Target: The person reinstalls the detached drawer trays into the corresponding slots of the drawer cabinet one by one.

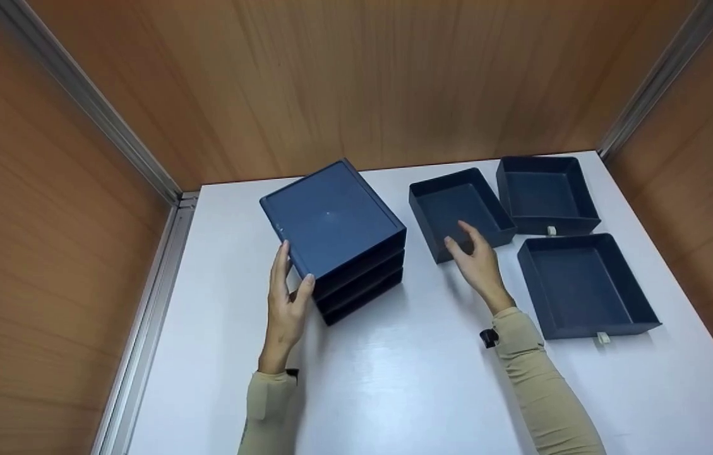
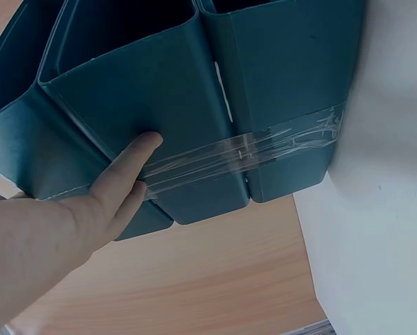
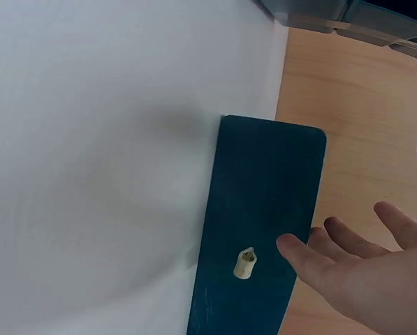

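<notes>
A dark blue three-tier drawer cabinet stands turned at an angle on the white table, its front slots empty. My left hand rests against its left side, thumb at the front top corner and fingers extended along the edge. Clear tape runs across the cabinet's side in the left wrist view, close by the fingertips. My right hand is over the front of the nearest drawer, fingers spread and holding nothing. That drawer's front carries a small pale knob in the right wrist view.
Two more dark blue drawers lie at the right, one at the back and one nearer the front, each with a pale knob. Wooden panels enclose the table behind and at both sides.
</notes>
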A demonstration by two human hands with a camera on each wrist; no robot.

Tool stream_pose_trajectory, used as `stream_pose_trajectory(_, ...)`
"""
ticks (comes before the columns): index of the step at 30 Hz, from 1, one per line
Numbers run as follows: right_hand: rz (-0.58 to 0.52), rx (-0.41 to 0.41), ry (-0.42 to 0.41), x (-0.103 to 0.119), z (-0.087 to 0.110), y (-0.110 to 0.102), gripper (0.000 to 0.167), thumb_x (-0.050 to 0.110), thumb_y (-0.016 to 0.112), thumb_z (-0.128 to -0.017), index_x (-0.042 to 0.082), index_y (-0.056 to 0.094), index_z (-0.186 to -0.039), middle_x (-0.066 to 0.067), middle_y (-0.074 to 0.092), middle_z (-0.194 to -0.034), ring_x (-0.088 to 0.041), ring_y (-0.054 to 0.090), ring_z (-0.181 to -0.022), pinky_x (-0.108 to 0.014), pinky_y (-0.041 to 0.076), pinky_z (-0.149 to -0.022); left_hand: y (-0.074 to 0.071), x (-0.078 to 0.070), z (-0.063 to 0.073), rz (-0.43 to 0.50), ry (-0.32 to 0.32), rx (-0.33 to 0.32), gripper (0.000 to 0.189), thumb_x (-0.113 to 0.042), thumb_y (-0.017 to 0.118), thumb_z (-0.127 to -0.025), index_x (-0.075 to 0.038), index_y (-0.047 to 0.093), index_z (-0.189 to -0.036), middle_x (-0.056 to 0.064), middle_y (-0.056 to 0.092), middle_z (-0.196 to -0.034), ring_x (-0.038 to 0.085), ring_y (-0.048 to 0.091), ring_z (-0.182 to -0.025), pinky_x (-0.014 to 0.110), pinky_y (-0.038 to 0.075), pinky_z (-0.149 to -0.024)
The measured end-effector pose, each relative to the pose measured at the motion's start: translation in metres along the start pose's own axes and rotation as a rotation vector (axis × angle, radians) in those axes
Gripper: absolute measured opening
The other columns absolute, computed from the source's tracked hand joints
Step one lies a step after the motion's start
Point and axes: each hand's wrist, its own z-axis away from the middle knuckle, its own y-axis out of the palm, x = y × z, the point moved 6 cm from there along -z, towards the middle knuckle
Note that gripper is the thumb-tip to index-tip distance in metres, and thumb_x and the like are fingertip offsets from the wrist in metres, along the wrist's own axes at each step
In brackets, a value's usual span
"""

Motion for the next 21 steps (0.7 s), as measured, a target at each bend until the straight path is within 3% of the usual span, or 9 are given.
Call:
stream_pose_trajectory(5, 0.087, -0.089, -0.040, -0.004, 0.005, -0.005, 0.061, 0.034, 0.064, -0.106, 0.007, 0.050, -0.159, -0.023, 0.045, -0.164, -0.044, 0.056, -0.137, -0.056, 0.048, -0.112, 0.000, 0.000, -0.001, 0.006, 0.003, -0.001, 0.075, -0.024, 0.057, -0.107, -0.021, 0.021, -0.173, 0.011, 0.016, -0.179, 0.043, 0.024, -0.162, 0.077, 0.041, -0.111)
stream_pose_trajectory(12, 0.208, -0.150, -0.046, -0.016, 0.012, -0.008, 0.057, 0.030, 0.065, -0.105, 0.002, 0.055, -0.153, -0.028, 0.042, -0.162, -0.047, 0.041, -0.150, -0.061, 0.034, -0.124, 0.000, 0.001, -0.001, 0.010, 0.000, -0.008, 0.075, -0.024, 0.057, -0.106, -0.019, 0.021, -0.172, 0.013, 0.016, -0.179, 0.045, 0.024, -0.161, 0.078, 0.041, -0.109)
stream_pose_trajectory(21, 0.296, -0.155, -0.032, -0.030, 0.011, -0.006, 0.060, 0.028, 0.067, -0.103, 0.004, 0.053, -0.156, -0.029, 0.052, -0.151, -0.048, 0.052, -0.138, -0.061, 0.040, -0.117, 0.001, 0.001, -0.001, 0.014, -0.001, -0.007, 0.075, -0.024, 0.057, -0.107, -0.020, 0.021, -0.172, 0.011, 0.017, -0.179, 0.044, 0.024, -0.162, 0.076, 0.042, -0.111)
